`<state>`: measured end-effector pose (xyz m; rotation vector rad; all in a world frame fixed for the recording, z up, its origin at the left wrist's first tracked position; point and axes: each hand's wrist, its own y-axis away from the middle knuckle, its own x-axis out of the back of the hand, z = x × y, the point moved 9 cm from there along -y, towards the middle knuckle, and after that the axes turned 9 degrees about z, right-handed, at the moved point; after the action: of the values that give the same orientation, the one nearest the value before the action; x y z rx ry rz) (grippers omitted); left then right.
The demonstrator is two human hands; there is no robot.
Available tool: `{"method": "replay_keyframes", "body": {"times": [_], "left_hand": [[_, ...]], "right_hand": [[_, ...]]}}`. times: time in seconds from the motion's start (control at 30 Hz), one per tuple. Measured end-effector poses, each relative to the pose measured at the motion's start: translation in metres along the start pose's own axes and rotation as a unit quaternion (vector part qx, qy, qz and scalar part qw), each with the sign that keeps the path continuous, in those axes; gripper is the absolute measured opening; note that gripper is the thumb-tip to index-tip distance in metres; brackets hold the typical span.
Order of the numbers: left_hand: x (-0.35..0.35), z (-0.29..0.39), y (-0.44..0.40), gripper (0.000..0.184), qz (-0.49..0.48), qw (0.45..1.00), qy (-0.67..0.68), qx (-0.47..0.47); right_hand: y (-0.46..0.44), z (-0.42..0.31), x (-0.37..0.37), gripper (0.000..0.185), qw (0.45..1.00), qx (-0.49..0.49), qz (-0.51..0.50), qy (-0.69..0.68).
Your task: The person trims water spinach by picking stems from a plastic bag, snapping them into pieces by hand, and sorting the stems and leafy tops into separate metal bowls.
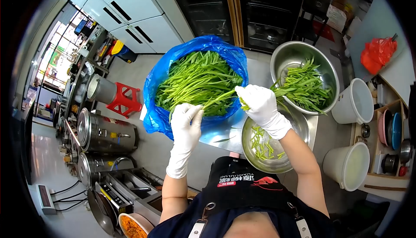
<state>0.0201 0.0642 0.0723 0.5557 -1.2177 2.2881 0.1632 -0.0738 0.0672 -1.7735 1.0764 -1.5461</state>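
Both of my hands wear white gloves. My left hand [185,123] pinches one end of a green water spinach stalk [219,98] at the lower edge of the blue bag [151,77]. My right hand [259,103] is closed around the stalk's other part and more stems, above the smaller steel bowl [305,129]. Long leafy water spinach [197,80] fills the bag. Short cut-looking stem pieces [264,145] lie in the smaller bowl. Behind it, a larger steel bowl [277,60] contains a heap of leafy tops [305,86].
The bag and bowls rest on a steel table [225,132], with a loose leaf on it. White buckets [346,166] stand at the right. A red stool [124,100] and large steel pots [106,129] are at the left. Glass-door cabinets [268,15] line the back.
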Motion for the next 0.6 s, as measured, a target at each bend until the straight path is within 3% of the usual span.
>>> {"method": "replay_keyframes", "body": {"times": [0.13, 0.23, 0.37, 0.4, 0.47, 0.53, 0.6], "left_hand": [[-0.01, -0.008, 0.001, 0.012, -0.064, 0.996, 0.039, 0.054], [-0.017, -0.016, 0.003, 0.011, -0.093, 0.993, 0.02, 0.074], [-0.025, -0.032, 0.011, 0.01, -0.101, 0.991, -0.014, 0.09], [-0.024, -0.039, 0.013, 0.009, -0.102, 0.99, -0.028, 0.094], [-0.028, -0.045, 0.015, 0.01, -0.112, 0.988, -0.012, 0.105], [-0.037, -0.037, 0.017, 0.012, -0.123, 0.986, -0.004, 0.113], [-0.047, -0.027, 0.015, 0.016, -0.13, 0.985, 0.016, 0.115]], "right_hand": [[0.004, 0.0, -0.004, 0.033, 1.0, 0.019, -0.017, 0.006], [0.007, 0.011, -0.005, 0.024, 0.994, -0.066, -0.017, -0.084], [0.044, 0.081, -0.027, 0.009, 0.888, -0.384, 0.023, -0.252], [0.056, 0.098, -0.026, 0.01, 0.782, -0.524, -0.012, -0.336], [0.06, 0.11, -0.014, 0.012, 0.784, -0.537, 0.005, -0.312], [0.024, 0.071, 0.007, 0.009, 0.891, -0.345, 0.084, -0.284], [-0.001, 0.015, 0.018, 0.009, 0.966, -0.177, 0.039, -0.184]]}}
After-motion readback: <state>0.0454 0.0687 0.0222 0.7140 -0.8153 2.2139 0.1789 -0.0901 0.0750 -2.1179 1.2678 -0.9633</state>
